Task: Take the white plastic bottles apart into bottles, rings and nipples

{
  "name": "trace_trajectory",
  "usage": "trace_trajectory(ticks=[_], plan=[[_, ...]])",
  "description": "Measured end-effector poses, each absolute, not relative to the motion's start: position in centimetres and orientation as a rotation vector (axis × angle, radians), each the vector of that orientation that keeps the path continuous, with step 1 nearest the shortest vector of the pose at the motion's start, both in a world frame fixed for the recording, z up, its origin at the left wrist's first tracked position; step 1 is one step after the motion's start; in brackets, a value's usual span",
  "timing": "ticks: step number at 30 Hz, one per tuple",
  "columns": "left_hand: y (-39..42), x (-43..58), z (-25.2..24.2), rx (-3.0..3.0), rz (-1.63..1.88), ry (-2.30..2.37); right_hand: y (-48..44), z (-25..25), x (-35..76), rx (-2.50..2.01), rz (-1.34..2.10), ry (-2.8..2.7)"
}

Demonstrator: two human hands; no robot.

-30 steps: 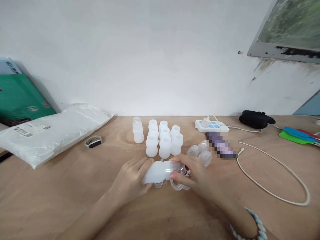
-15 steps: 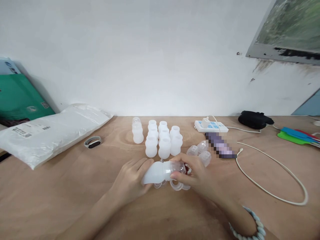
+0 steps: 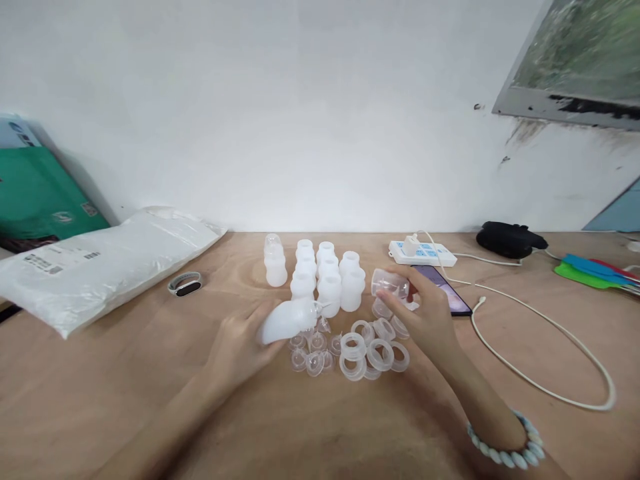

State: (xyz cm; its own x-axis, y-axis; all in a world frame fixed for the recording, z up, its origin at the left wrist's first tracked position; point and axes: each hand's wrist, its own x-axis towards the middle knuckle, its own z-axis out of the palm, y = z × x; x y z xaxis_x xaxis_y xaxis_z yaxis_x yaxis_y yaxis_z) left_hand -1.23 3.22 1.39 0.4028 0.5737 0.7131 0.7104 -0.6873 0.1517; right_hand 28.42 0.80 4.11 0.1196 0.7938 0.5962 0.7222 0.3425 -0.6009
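My left hand (image 3: 235,347) grips a white translucent bottle (image 3: 287,319), tilted on its side just above the wooden table (image 3: 125,380). My right hand (image 3: 425,317) pinches a clear plastic cap (image 3: 389,284) lifted above two more clear caps (image 3: 387,313). Between the hands lie several clear rings (image 3: 373,353) and small clear nipples (image 3: 310,357). Behind them stand several white bottles (image 3: 327,277) in rows; one capped bottle (image 3: 275,260) stands at their left.
A phone (image 3: 445,290), a power strip (image 3: 423,252) and a looping white cable (image 3: 550,353) lie to the right. A black object (image 3: 507,239) and coloured tools (image 3: 593,270) sit far right. A white plastic bag (image 3: 100,263) and a wristband (image 3: 186,284) lie left.
The hands have drawn apart: my left hand carried the bottle left, my right hand moved up and right and now holds a clear cap. The rings and nipples are uncovered.
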Motion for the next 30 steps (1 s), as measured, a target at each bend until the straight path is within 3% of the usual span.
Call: trace_trajectory(ticks=[3,8,17,21,27,30], plan=[[3.4,-1.3,1.1,-2.506,-1.172,-1.252,1.6,3.6,29.6,-1.556,-0.267,-1.730],[3.2,-1.1,1.0,-2.516,-1.216,-1.258,2.4,2.3,30.5,-1.878,-0.543,-1.852],[3.0,-0.7,1.0,-2.524,-1.228,-1.224,2.4,2.3,29.6,-1.663,-0.462,-1.855],[2.8,-0.5,1.2,-2.530,-1.226,-1.168,1.8,2.7,28.8,-1.578,-0.247,-1.859],[2.1,0.4,1.6,-2.452,-1.090,-0.898,-0.7,3.2,24.8,-1.164,0.581,-2.026],[1.7,0.9,1.7,-2.416,-1.008,-0.742,-1.9,3.4,23.1,-1.177,0.674,-2.055]])
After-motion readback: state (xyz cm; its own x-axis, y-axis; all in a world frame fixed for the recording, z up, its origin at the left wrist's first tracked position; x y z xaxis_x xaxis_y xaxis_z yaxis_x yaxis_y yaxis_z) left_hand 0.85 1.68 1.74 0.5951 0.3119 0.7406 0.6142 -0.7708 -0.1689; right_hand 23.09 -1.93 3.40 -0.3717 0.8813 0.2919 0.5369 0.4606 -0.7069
